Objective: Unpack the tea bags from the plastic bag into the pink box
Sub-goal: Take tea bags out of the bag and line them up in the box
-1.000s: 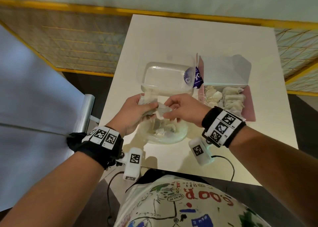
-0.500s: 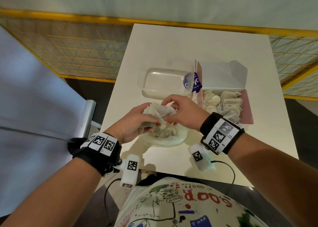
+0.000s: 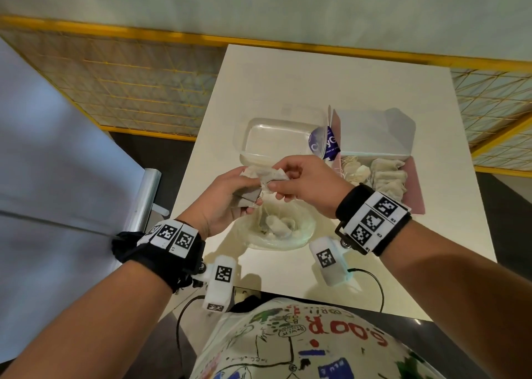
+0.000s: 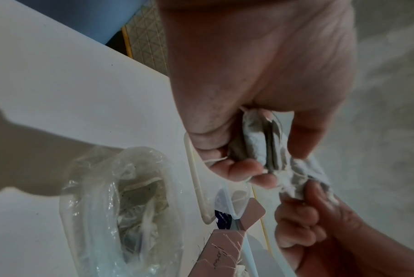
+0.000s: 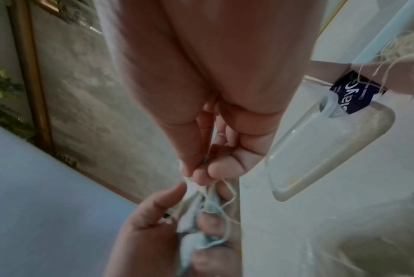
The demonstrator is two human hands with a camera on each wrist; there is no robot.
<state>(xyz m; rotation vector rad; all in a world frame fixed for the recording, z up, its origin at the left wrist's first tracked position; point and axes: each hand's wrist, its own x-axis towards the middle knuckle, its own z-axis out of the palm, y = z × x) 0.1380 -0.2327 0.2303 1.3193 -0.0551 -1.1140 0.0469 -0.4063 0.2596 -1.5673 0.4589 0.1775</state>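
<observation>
Above the bag (image 3: pixel 277 232), left hand (image 3: pixel 221 203) grips a clump of tea bags (image 3: pixel 264 177); right hand (image 3: pixel 305 186) pinches one free, likely bound for the box (image 3: pixel 414 186) at 2 o'clock.

White table (image 3: pixel 331 71); yellow mesh fence (image 3: pixel 138 91) behind; pale wall (image 3: pixel 259 1); dark floor (image 3: pixel 149 142).

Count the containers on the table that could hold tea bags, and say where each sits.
3: a plastic bag nearest the person, a clear tub beyond it, and a pink box to the right. None seems hidden.
</observation>
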